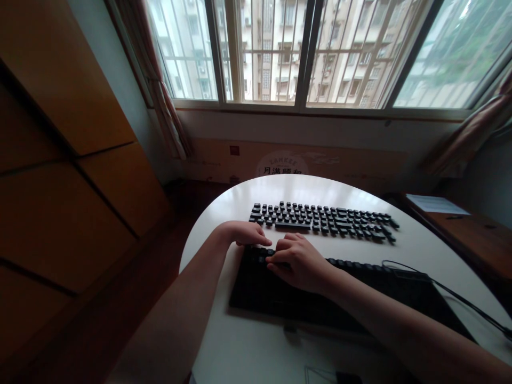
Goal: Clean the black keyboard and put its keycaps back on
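Note:
A black keyboard (352, 306) lies on the white round table, with one row of keycaps along its far edge and a bare dark surface nearer to me. My left hand (250, 233) is at its far left corner, fingers curled and one finger stretched toward the row; anything inside is hidden. Over the left part of the keyboard, my right hand (296, 261) has its fingers bent together in a pinch at the keycap row. What it pinches cannot be made out. Just beyond both hands, many loose black keycaps (320, 218) are laid out in keyboard order.
The white table (216, 213) has a curved edge. A black cable (468, 301) runs off the keyboard's right side. Small dark items (348, 377) lie near the front edge. A wooden desk (472, 229) with a paper sheet (436, 204) stands right; wooden cabinets (80, 213) stand left.

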